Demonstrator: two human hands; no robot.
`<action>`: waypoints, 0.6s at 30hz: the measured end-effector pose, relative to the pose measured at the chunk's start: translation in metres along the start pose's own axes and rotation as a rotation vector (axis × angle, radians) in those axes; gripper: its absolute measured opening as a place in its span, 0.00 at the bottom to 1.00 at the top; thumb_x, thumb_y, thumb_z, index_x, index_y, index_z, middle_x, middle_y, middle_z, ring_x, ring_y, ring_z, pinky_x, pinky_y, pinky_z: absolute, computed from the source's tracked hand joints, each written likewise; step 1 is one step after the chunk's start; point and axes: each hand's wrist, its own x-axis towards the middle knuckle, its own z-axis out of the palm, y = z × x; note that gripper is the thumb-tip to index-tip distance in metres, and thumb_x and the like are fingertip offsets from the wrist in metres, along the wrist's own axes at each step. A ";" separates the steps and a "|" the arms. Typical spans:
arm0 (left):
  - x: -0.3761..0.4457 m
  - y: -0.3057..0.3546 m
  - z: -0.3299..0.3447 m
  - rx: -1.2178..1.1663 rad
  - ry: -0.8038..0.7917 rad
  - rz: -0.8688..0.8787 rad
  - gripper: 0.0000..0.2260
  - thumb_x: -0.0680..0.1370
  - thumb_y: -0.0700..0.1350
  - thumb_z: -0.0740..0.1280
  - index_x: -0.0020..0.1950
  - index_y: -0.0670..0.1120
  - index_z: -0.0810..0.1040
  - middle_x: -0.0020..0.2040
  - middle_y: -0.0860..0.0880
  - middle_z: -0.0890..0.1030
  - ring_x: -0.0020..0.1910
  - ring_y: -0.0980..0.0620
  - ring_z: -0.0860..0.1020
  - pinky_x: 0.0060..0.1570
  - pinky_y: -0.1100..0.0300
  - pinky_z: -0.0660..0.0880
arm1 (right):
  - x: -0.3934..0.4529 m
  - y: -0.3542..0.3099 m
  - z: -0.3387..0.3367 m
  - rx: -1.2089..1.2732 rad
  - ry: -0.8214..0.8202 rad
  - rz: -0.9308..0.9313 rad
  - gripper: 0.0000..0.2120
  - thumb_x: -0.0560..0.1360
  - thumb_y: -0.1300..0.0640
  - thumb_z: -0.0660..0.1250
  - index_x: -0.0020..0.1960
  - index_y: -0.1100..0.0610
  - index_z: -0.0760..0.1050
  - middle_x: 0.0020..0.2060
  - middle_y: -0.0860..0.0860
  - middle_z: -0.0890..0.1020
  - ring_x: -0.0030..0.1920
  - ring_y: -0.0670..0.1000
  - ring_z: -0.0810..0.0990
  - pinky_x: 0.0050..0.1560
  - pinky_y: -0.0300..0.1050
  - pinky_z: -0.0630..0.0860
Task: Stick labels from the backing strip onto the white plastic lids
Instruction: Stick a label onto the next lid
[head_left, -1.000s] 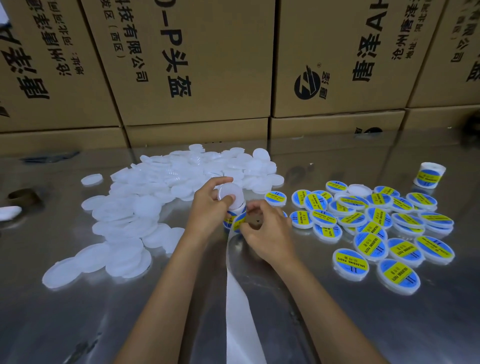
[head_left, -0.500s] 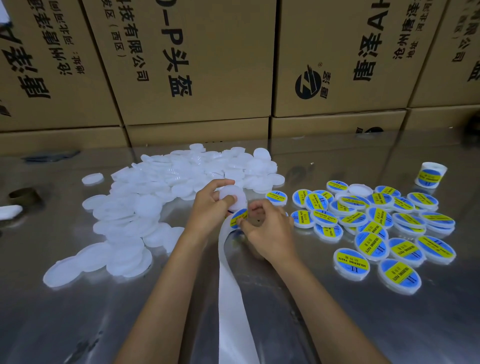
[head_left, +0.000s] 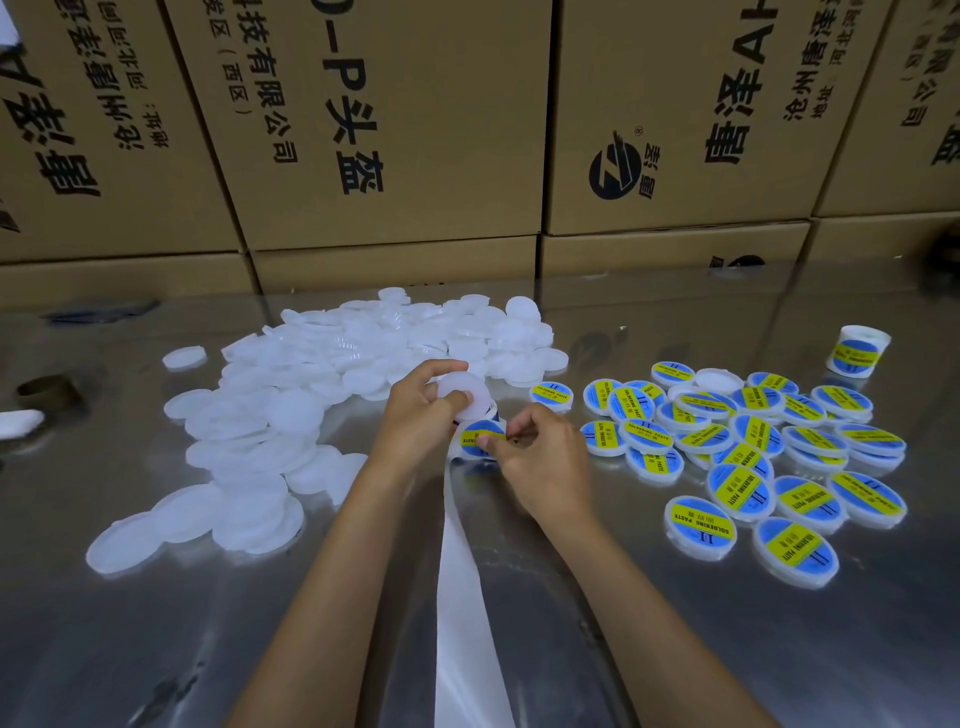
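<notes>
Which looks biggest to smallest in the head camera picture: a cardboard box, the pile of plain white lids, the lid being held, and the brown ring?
1. Cardboard box
2. Pile of plain white lids
3. Held lid and brown ring: they look alike, and the left hand hides part of the lid, so no ranking.

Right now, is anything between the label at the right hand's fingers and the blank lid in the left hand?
Nothing visible. The right hand pinches the round blue-and-yellow label just below the blank white plastic lid held in the left hand; only open air separates them.

blank white lid (head_left: 466, 396) tilted, blue-yellow label (head_left: 480, 439) below
</notes>
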 end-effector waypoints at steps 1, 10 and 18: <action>0.000 0.000 0.000 0.002 -0.003 -0.002 0.15 0.77 0.34 0.66 0.56 0.51 0.82 0.47 0.47 0.84 0.35 0.58 0.82 0.31 0.67 0.75 | 0.000 0.000 0.000 0.009 0.002 0.011 0.16 0.67 0.47 0.79 0.35 0.49 0.71 0.32 0.43 0.79 0.36 0.44 0.77 0.32 0.33 0.66; 0.000 0.003 -0.003 0.057 -0.027 0.009 0.14 0.78 0.34 0.66 0.60 0.49 0.81 0.48 0.46 0.82 0.39 0.54 0.79 0.36 0.67 0.74 | -0.002 -0.001 -0.006 0.063 -0.045 -0.025 0.02 0.72 0.60 0.72 0.44 0.55 0.81 0.39 0.47 0.83 0.44 0.48 0.80 0.44 0.43 0.74; -0.002 0.003 -0.002 0.061 -0.016 0.014 0.14 0.78 0.35 0.67 0.59 0.50 0.80 0.50 0.47 0.83 0.40 0.54 0.79 0.37 0.67 0.75 | -0.007 -0.001 -0.013 0.126 -0.013 0.005 0.06 0.70 0.58 0.75 0.45 0.50 0.80 0.40 0.47 0.83 0.42 0.43 0.78 0.45 0.41 0.77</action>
